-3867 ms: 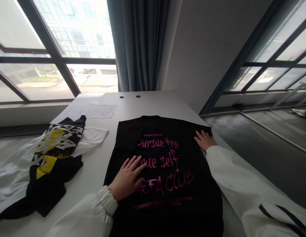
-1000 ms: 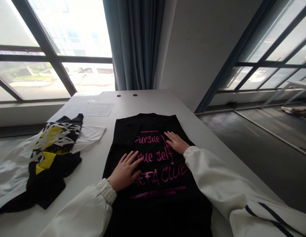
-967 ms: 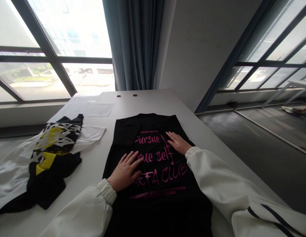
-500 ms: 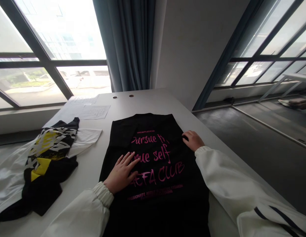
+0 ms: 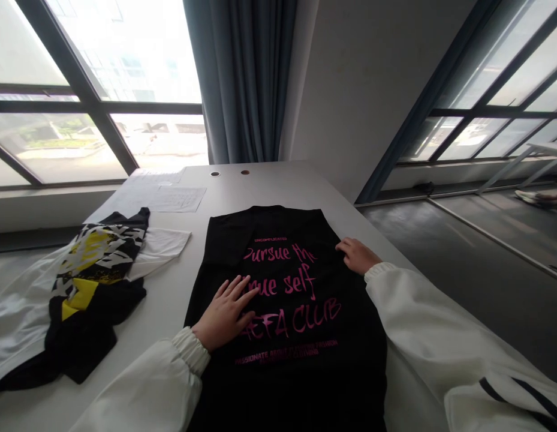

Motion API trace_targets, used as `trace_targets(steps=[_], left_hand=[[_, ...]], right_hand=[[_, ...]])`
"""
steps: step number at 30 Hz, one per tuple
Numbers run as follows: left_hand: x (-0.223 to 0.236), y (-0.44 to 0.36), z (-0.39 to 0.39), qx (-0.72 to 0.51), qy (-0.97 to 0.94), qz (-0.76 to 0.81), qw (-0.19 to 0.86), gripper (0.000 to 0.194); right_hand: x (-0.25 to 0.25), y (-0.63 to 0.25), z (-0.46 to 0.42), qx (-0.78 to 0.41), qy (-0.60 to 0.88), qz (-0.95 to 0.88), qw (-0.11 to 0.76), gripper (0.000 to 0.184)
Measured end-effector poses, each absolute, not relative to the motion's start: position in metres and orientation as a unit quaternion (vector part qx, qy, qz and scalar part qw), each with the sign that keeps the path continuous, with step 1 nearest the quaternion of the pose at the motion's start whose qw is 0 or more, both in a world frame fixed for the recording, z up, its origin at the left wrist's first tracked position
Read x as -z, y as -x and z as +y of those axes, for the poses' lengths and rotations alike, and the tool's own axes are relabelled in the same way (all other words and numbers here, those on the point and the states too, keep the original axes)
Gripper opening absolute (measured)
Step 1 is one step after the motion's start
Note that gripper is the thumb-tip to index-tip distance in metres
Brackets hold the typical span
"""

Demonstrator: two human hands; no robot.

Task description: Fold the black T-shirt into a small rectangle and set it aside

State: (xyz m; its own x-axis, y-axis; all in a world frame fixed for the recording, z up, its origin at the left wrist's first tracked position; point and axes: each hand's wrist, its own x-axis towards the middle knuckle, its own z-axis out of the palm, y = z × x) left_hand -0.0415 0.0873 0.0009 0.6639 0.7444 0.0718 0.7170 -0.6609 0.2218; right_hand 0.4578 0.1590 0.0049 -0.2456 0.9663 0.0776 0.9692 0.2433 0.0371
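Left hand (image 5: 225, 316) flat, fingers spread on black shirt (image 5: 296, 390); right hand (image 5: 360, 256) curled at its edge, grip unclear. Uneven right-side tug could wrinkle it.

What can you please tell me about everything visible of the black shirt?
The black shirt lies flat on the white table, its neckline at the far end. It looks like matte cloth, with shiny pink lettering that includes "self" and "CLUB". Both sides seem folded inward, covering some letters. The left hand lies spread on it; the right hand touches its right edge. Its near end runs out of view.
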Motion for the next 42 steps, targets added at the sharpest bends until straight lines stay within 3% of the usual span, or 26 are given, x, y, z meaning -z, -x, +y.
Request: trace_targets(steps=[2, 5, 9, 16, 25, 32, 42], left_hand=[[-0.001, 0.042, 0.087, -0.080, -0.907, 0.403, 0.088, 0.060], [-0.001, 0.042, 0.087, -0.084, -0.908, 0.401, 0.088, 0.061], [-0.001, 0.041, 0.086, -0.092, -0.908, 0.400, 0.088, 0.061], [-0.005, 0.040, 0.084, -0.085, -0.907, 0.402, 0.095, 0.064], [-0.005, 0.041, 0.083, -0.087, -0.908, 0.398, 0.096, 0.065], [-0.005, 0.041, 0.083, -0.093, -0.907, 0.396, 0.108, 0.064], [0.003, 0.042, 0.078, -0.103, -0.891, 0.436, 0.074, 0.066]], right_hand=[[-0.014, -0.460, 0.164, 0.012, 0.605, -0.796, -0.006, 0.044], [-0.031, -0.457, 0.182, 0.023, 0.638, -0.769, -0.023, 0.037], [-0.041, -0.437, 0.225, 0.047, 0.667, -0.742, 0.049, 0.043], [0.000, -0.397, 0.296, -0.044, 0.751, -0.658, -0.014, 0.072], [0.021, -0.417, 0.318, -0.067, 0.803, -0.593, -0.001, 0.086], [0.027, -0.419, 0.319, -0.065, 0.815, -0.575, 0.030, 0.087], [0.016, -0.401, 0.297, 0.032, 0.789, -0.610, 0.060, 0.073]])
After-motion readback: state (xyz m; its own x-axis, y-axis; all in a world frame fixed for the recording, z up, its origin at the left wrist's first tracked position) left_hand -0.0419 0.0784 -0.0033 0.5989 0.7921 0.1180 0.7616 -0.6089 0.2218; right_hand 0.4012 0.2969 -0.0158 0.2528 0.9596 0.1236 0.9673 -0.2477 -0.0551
